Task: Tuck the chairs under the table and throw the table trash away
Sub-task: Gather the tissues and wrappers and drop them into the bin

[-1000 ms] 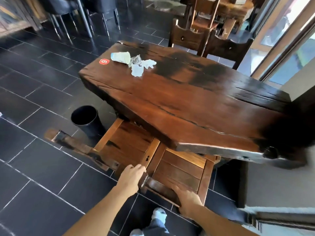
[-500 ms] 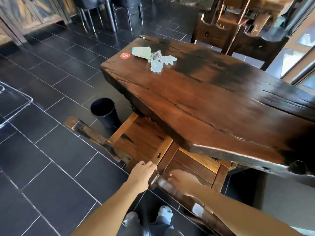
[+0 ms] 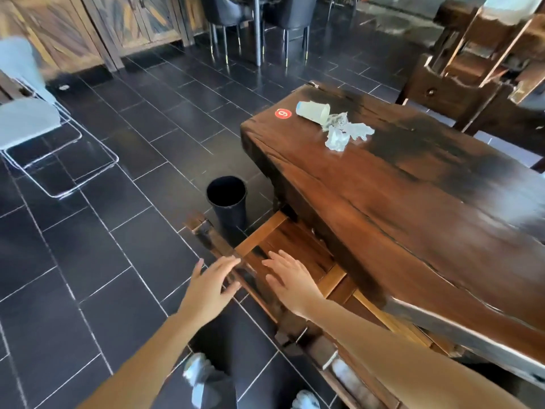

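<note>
**Careful: both hands are off the chair and the trash is a long reach away**

Right now your left hand (image 3: 211, 286) is spread flat with fingers apart and holds nothing; it hovers over the dark top rail of the near chair (image 3: 283, 240). Your right hand (image 3: 290, 280) is equally splayed and empty, just above that chair's seat slats. Whether either palm touches the wood is hard to tell through the blur.

The seat sits partly under the table (image 3: 413, 208), with its back rail angled out over the tiles. If you count that as tucked, you may leave it crooked, and a rail jutting out is something your feet, visible just below, could catch as you step round.

The trash lies at the table's far corner beside a red sticker (image 3: 283, 113): a tipped paper cup (image 3: 313, 111) touching some crumpled wrappers (image 3: 343, 131). Scooping them with one hand risks the light pieces sliding off the edge onto the floor. Any liquid left in the cup cannot be seen, so tilt it cautiously.

The black bin (image 3: 227, 199) stands on the floor just beside the chair's corner; pushing the chair sideways could knock it over
</note>
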